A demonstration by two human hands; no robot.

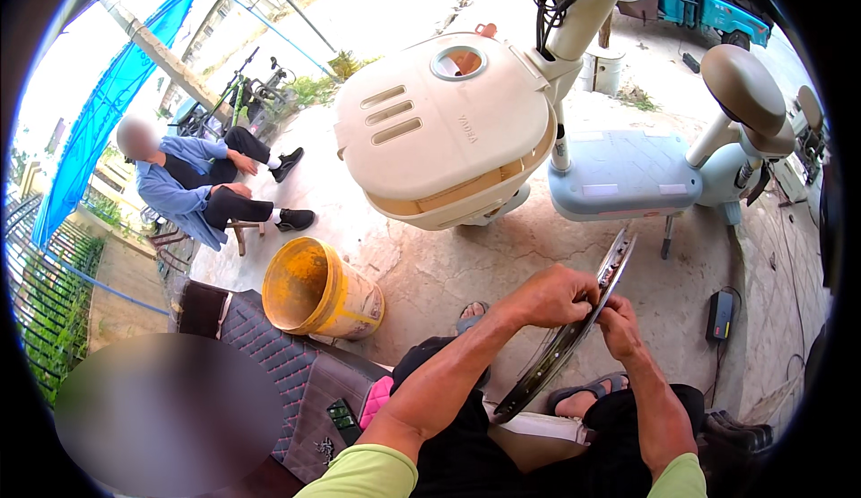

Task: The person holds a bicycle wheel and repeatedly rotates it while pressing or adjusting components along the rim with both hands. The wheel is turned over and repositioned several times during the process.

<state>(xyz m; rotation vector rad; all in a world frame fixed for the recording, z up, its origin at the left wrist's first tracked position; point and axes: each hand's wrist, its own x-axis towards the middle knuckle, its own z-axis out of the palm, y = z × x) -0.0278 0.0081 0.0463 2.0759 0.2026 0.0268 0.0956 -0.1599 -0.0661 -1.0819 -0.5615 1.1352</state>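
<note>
A metal wheel rim (558, 354) stands tilted between my knees, seen nearly edge-on, its silver upper end (617, 256) leaning away from me. My left hand (569, 296) is closed at the rim's left side, fingers curled in against it. On the other side my right hand (619, 326) is closed too, thumb and fingers pressed to the rim's edge near the left hand. Thin lines like spokes show beside the rim's lower left. Anything small between the fingertips is hidden.
A cream scooter with a basket (448, 126) and light blue footboard (625, 170) stands ahead. At left are a yellow bucket (354, 305) and a quilted seat (260, 345) with a phone (343, 419). Another person (184, 175) sits beyond. A black charger-like box (719, 315) lies right.
</note>
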